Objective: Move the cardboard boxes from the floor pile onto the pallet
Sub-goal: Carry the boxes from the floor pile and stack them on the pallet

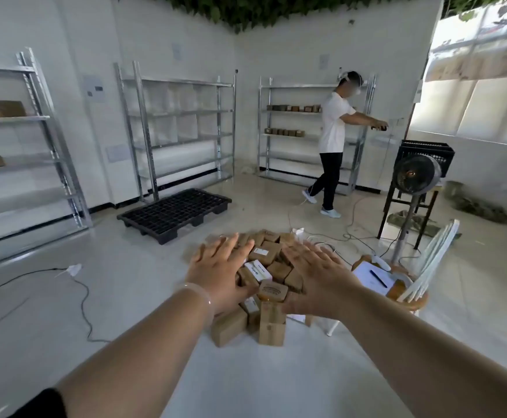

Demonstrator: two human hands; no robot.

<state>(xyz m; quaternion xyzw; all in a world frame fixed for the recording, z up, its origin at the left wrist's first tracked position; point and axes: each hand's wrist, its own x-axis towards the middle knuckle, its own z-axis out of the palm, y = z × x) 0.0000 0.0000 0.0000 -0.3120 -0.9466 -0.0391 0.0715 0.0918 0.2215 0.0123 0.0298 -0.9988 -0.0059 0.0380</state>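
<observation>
A pile of small brown cardboard boxes (272, 267) lies on the pale floor in front of me, some with white labels. My left hand (220, 271) stretches out over the pile's left side, fingers straight and spread, holding nothing. Over the right side of the pile, my right hand (315, 280) is spread flat and empty too. Between the hands stands a box with a printed oval mark (273, 291). The black plastic pallet (175, 214) lies bare on the floor beyond the pile, to the left, in front of a metal shelf.
Metal shelf racks (183, 128) line the walls. Another person (333, 140) stands at the far rack. To the right of the pile are a wooden stool with papers (376, 279), a fan on a stand (416, 175) and a black crate. Cables (80, 294) trail across the floor.
</observation>
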